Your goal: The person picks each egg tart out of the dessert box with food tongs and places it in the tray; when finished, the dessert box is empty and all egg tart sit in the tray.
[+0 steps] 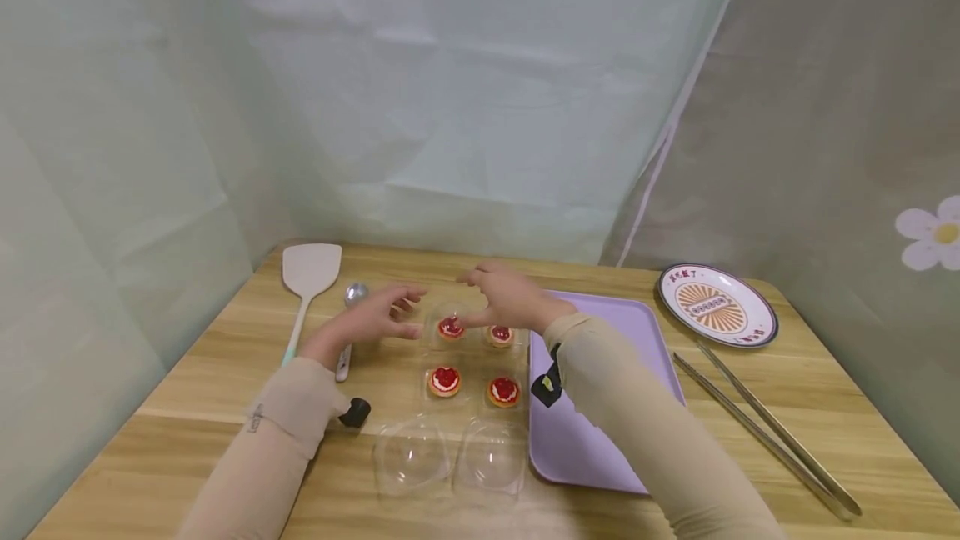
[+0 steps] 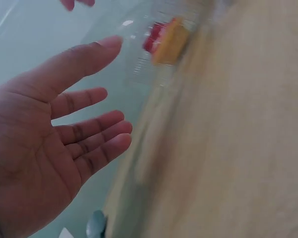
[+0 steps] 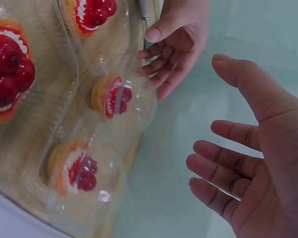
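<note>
Several small tarts [image 1: 444,382] with red fruit and white cream sit in clear plastic containers in the middle of the table. Over the two back tarts [image 3: 82,171] stand clear domes; the front pair is uncovered, and two clear domed lids [image 1: 412,457] lie toward me. My left hand [image 1: 378,315] hovers left of the back containers, fingers loosely bent, nothing in it. Above the back right container is my right hand [image 1: 510,298], fingers spread and holding nothing. In the right wrist view its palm [image 3: 283,163] appears apart from the domes.
A lilac tray [image 1: 577,440] lies right of the containers, partly under my right forearm. Metal tongs [image 1: 772,432] and a patterned plate [image 1: 717,305] are farther right. At left lie a white turner [image 1: 311,269] and a spoon [image 1: 356,294]. Curtains hang behind the table.
</note>
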Demonstrator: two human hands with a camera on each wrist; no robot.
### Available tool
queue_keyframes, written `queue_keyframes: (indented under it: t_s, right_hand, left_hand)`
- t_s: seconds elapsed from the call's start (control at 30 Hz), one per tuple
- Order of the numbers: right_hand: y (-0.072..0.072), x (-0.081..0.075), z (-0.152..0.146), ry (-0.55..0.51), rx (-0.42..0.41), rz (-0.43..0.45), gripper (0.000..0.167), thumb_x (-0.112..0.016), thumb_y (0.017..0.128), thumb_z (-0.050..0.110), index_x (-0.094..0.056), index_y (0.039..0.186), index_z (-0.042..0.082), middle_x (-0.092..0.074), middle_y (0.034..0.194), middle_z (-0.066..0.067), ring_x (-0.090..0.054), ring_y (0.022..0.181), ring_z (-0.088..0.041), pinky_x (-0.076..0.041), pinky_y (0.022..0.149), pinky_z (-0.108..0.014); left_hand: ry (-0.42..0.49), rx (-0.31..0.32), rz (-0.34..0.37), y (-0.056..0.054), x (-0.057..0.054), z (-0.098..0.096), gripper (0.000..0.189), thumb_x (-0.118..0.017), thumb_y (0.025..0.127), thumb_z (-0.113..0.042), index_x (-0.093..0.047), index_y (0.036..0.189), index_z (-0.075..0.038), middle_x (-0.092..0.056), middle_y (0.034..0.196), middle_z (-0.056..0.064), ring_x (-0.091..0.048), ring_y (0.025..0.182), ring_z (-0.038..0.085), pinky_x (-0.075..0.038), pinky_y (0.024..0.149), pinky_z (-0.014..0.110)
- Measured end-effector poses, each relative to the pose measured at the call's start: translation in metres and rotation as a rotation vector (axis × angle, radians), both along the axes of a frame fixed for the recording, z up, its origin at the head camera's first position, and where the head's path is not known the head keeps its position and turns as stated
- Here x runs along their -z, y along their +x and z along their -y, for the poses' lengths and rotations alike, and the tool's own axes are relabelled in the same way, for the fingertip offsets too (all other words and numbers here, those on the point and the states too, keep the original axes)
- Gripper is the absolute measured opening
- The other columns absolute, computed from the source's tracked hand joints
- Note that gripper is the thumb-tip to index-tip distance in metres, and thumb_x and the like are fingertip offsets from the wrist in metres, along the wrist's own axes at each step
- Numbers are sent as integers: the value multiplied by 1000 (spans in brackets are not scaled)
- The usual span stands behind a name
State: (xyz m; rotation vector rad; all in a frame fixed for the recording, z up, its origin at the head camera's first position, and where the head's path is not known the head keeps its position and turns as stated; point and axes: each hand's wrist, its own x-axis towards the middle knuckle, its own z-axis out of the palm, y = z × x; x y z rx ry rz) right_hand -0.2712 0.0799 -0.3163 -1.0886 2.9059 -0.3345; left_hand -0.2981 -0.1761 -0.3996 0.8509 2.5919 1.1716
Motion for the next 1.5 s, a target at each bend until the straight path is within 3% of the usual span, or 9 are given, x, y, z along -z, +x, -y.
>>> queue_keyframes:
  t_s: [0.3, 0.53, 0.87, 1.03, 1.2, 1.5]
  right_hand:
    - [-14, 13, 22, 56, 13, 71, 66, -71, 83, 43, -53, 135, 7, -53, 139, -14, -46, 132, -29, -38, 112, -40]
    - [-21, 23, 32, 137, 11, 61, 67, -70, 83, 47, -54, 135, 8, -56, 134, -12, -53, 125, -27, -42, 108, -37]
    - [-24, 32, 39, 240, 43, 39, 69, -72, 81, 48, -55, 134, 7, -58, 131, -11, -53, 122, -26, -43, 107, -37]
    - [-23, 34, 43, 277, 30, 25, 70, -72, 79, 51, -57, 132, 7, -61, 124, -10, -57, 115, -24, -46, 103, -36]
    - [-25, 36, 47, 332, 32, 14, 77, -71, 77, 58, -55, 135, 9, -61, 126, -8, -55, 118, -23, -44, 106, -35]
    - [-28, 38, 49, 330, 16, 16, 72, -72, 79, 52, -54, 135, 10, -62, 126, -8, -56, 117, -22, -46, 103, -36]
  left_hand:
    - [-38, -18, 15, -2, 14, -5, 76, -77, 80, -32, -43, 143, -6, -49, 139, 20, -50, 126, 39, -42, 106, 53]
    - [-27, -10, 9, 0, 19, -8, 78, -79, 78, -29, -43, 141, -2, -48, 138, 23, -47, 126, 39, -39, 108, 54]
    - [-36, -5, -66, 0, 27, -13, 75, -80, 76, -30, -47, 137, -1, -51, 132, 20, -49, 121, 35, -42, 105, 51]
    - [-24, -15, -45, 1, 28, -14, 75, -81, 76, -30, -48, 137, -1, -51, 130, 20, -49, 119, 35, -42, 105, 52]
    - [-19, -27, -20, 3, 26, -14, 76, -81, 76, -32, -48, 138, -3, -50, 130, 19, -48, 120, 35, -41, 105, 52]
    - [-44, -39, -26, 1, 27, -13, 80, -81, 75, -36, -47, 138, -2, -51, 129, 18, -48, 121, 34, -40, 107, 51]
